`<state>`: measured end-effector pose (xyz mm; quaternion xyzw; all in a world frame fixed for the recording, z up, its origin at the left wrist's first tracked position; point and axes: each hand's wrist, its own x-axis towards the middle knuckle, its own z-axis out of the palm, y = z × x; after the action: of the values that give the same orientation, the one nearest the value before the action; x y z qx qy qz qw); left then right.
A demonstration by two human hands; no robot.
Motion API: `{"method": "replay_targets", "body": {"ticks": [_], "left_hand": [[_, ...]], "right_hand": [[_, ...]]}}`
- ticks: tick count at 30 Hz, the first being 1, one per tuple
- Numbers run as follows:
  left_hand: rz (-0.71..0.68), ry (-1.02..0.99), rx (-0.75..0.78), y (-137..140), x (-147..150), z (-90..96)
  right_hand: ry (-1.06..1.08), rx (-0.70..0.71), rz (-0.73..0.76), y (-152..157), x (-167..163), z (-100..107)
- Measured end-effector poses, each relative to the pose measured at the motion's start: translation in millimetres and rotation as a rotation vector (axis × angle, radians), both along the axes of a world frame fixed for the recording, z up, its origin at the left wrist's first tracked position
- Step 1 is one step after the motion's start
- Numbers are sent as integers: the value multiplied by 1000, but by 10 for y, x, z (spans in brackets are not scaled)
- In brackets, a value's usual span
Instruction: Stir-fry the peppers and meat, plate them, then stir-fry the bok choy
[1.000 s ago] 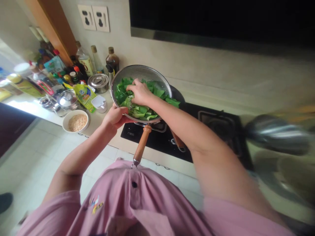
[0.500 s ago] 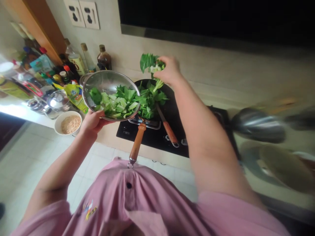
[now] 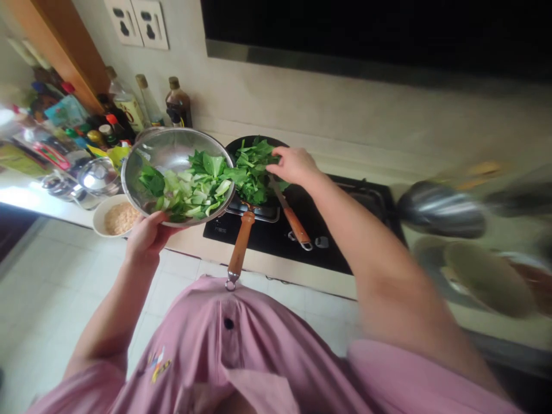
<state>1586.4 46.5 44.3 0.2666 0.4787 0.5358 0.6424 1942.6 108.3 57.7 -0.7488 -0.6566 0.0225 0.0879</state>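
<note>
My left hand (image 3: 149, 236) is closed on the near rim of a steel strainer bowl (image 3: 170, 141), which it tilts toward the wok. Cut leafy greens (image 3: 194, 190), with pale stem pieces, lie in its lower right part. To the right, a dark wok (image 3: 241, 144) on the stove holds a heap of greens (image 3: 256, 167). My right hand (image 3: 295, 165) is over the heap's right edge, thumb and fingers apart, touching or just above the leaves. A spatula with a wooden handle (image 3: 296, 225) leans out of the wok. The wok's own wooden handle (image 3: 241, 244) points toward me.
A white bowl of pale tan bits (image 3: 116, 217) stands at the counter's left edge. Behind it are several bottles (image 3: 179, 102) and a glass-lidded jar (image 3: 99, 175). On the right are a steel bowl (image 3: 442, 209) and a round lid-like disc (image 3: 487, 276), both blurred.
My right hand has come down from above the wok to the heap, and the clump of greens it held is now among the leaves. The strainer bowl has shifted slightly left.
</note>
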Motion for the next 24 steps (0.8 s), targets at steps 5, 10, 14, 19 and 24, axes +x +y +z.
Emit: {"method": "replay_targets", "body": {"ticks": [5,10,14,19,24], "left_hand": [[30,-49,-83,-329,-243,-433],[38,-140,-240,-531,-333,-902],[80,-152,-293,-513,-300,-1152],[118,-153,-260,-463,-229,-1325],[116,-158,-228,-531,-279,-1433]], "right_hand": [[217,-333,-113,-955,143,-274],[977,-452,-425,-1381,-33,-455],[1185,-412,-524,-1460,8,-209],[835,-359,-448,-1579,309,202],[-46,-358,-328,-1548,641,483]]}}
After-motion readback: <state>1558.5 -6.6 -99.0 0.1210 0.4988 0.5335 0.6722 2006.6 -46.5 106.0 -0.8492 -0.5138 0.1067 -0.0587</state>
